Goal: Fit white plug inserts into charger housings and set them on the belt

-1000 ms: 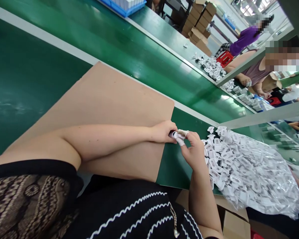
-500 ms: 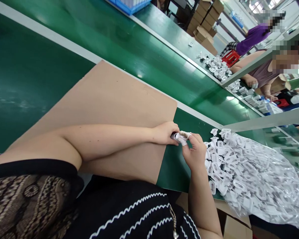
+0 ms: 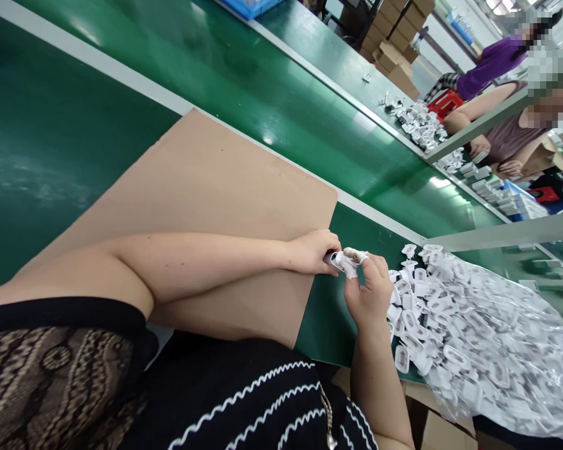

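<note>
My left hand is closed around a small white plastic part, whose grey end shows at the fingers. From the other side, my right hand pinches at the same part with thumb and forefinger. White wrapping covers the tips of those right-hand fingers and hides much of what lies between them. Both hands meet just past the right edge of a brown cardboard sheet. Close beside my right hand lies a heap of white plastic pieces, many of them looped in shape.
A clear plastic bag spreads under and over the heap. Grey metal bars cross at the right. Beyond the green strip, a co-worker's hand is near white parts. A blue tray stands at the far edge.
Both hands stay together on the part, shifted slightly right in the picture as the view moves a little. Across the bench, the co-worker's hands have changed position slightly.
</note>
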`<state>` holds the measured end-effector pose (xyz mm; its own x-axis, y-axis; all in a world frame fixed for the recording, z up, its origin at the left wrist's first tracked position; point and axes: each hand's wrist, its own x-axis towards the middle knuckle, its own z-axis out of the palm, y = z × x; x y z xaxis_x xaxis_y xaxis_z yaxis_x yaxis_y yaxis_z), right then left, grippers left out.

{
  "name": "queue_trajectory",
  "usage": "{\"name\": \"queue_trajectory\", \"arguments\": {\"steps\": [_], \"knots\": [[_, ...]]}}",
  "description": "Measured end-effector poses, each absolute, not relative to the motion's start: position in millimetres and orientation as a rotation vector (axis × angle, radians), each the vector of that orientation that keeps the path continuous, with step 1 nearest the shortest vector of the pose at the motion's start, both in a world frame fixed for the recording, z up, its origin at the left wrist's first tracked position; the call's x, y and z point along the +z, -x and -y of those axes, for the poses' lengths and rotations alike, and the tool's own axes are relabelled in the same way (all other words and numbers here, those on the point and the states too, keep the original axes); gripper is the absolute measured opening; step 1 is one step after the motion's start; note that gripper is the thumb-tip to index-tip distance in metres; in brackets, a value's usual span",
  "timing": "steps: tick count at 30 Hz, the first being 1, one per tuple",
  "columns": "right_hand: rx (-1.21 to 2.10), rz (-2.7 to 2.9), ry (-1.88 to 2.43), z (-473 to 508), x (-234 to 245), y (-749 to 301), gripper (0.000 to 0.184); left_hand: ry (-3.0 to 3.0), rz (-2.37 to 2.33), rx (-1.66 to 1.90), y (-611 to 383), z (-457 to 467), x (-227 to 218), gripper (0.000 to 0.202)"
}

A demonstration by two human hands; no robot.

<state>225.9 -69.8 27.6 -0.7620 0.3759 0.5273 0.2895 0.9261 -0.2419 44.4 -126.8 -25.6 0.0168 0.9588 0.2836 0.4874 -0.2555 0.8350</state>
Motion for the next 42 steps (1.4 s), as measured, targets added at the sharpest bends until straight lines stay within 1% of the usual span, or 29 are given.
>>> {"name": "queue_trajectory", "arguments": {"steps": [7, 11, 16, 19, 21, 22, 23, 25, 26, 27, 28, 30, 33, 37, 42], "knots": [[0.173, 2.575, 0.464, 67.7, 27.9, -222.5, 0.024, -1.794, -1.451, 1.172, -43.3, 127.5, -25.9, 0.030], [0.160, 2.591, 0.495, 68.3, 29.6, -220.4, 0.023, -1.778, -1.452, 1.161, -43.6, 127.2, -25.6, 0.029], [0.127, 2.494, 0.566, 73.3, 16.5, -223.8, 0.021, -1.762, -1.494, 1.158, -46.2, 128.1, -26.6, 0.027], [0.170, 2.389, 0.649, 77.0, 4.0, -225.0, 0.018, -1.759, -1.521, 1.188, -47.1, 128.9, -27.9, 0.026], [0.307, 2.303, 0.748, 78.2, -3.5, -223.9, 0.019, -1.750, -1.525, 1.212, -47.2, 128.9, -29.3, 0.024], [0.434, 2.248, 0.796, 78.1, -6.6, -222.9, 0.025, -1.743, -1.517, 1.220, -47.3, 128.7, -30.2, 0.023], [0.586, 2.180, 0.830, 77.5, -9.4, -221.9, 0.038, -1.731, -1.502, 1.227, -47.7, 128.5, -31.0, 0.022], [0.887, 2.021, 0.829, 74.8, -13.7, -220.6, 0.069, -1.668, -1.461, 1.268, -49.8, 128.6, -31.6, 0.020], [0.997, 1.951, 0.800, 73.0, -15.1, -220.5, 0.081, -1.604, -1.437, 1.315, -51.5, 129.1, -30.8, 0.020], [1.070, 1.899, 0.761, 71.3, -15.9, -220.9, 0.087, -1.524, -1.406, 1.377, -53.7, 129.9, -28.8, 0.021], [1.113, 1.871, 0.718, 69.9, -16.3, -221.8, 0.085, -1.438, -1.368, 1.444, -56.0, 131.2, -25.3, 0.022], [1.142, 1.870, 0.632, 68.3, -15.8, -224.8, 0.072, -1.294, -1.269, 1.546, -60.2, 135.2, -14.2, 0.027], [1.053, 1.923, 0.514, 69.5, -14.7, -230.2, 0.055, -1.179, -1.152, 1.592, -63.6, 143.9, 8.4, 0.034], [0.788, 1.991, 0.431, 73.1, -16.1, -236.9, 0.050, -1.164, -1.056, 1.585, -64.3, 155.4, 30.9, 0.036], [0.507, 2.007, 0.420, 74.5, -13.9, -241.7, 0.042, -1.464, -1.155, 1.720, -65.1, 162.2, 37.5, 0.026]]}}
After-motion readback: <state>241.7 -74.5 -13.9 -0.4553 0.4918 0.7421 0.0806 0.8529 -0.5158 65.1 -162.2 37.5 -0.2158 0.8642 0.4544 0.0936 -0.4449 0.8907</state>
